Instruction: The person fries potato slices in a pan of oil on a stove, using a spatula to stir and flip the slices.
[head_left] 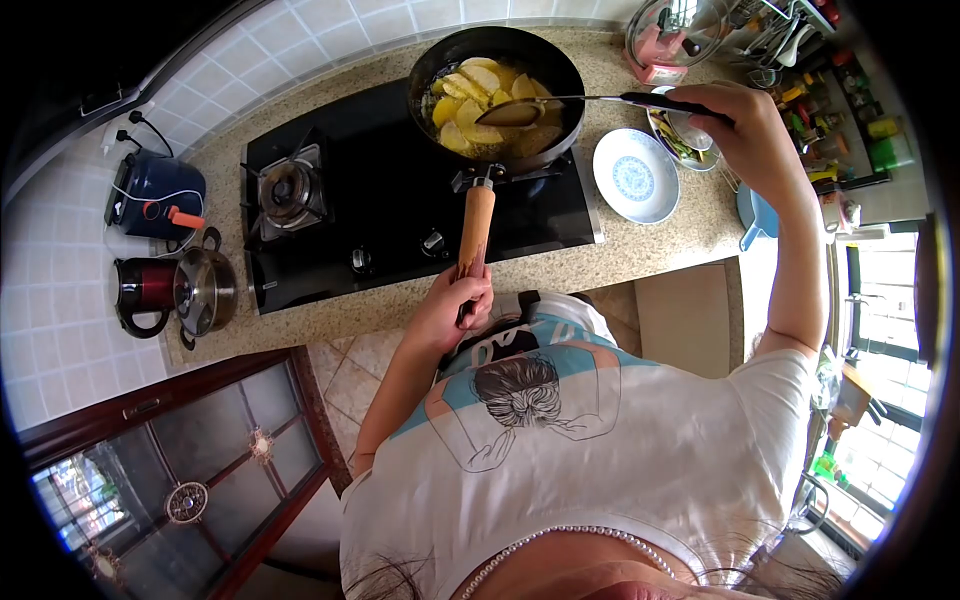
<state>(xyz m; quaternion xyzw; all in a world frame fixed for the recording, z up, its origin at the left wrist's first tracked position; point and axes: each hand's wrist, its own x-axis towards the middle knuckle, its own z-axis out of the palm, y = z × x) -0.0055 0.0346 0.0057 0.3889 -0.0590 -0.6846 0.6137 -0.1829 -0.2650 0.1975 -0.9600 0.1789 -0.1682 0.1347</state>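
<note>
My left hand (452, 308) is closed around the end of the wooden handle (478, 222) of a dark wok (420, 88), which sits on the right burner. Yellow slices (462, 92), looking like potato, lie in oil inside it. My right hand (742, 125) grips the black handle of a spatula (585, 98) from the right side. The spatula's metal blade reaches into the wok and rests among the slices. Right of the wok stands a white plate with a blue pattern (633, 176), with nothing on it.
A glass-lidded pot (205, 290), a red and black kettle (145, 297) and a dark blue appliance (160, 195) stand left of the black gas stove (360, 190). A dish of cut vegetables (682, 150) and a blue-handled vessel (758, 215) are at right.
</note>
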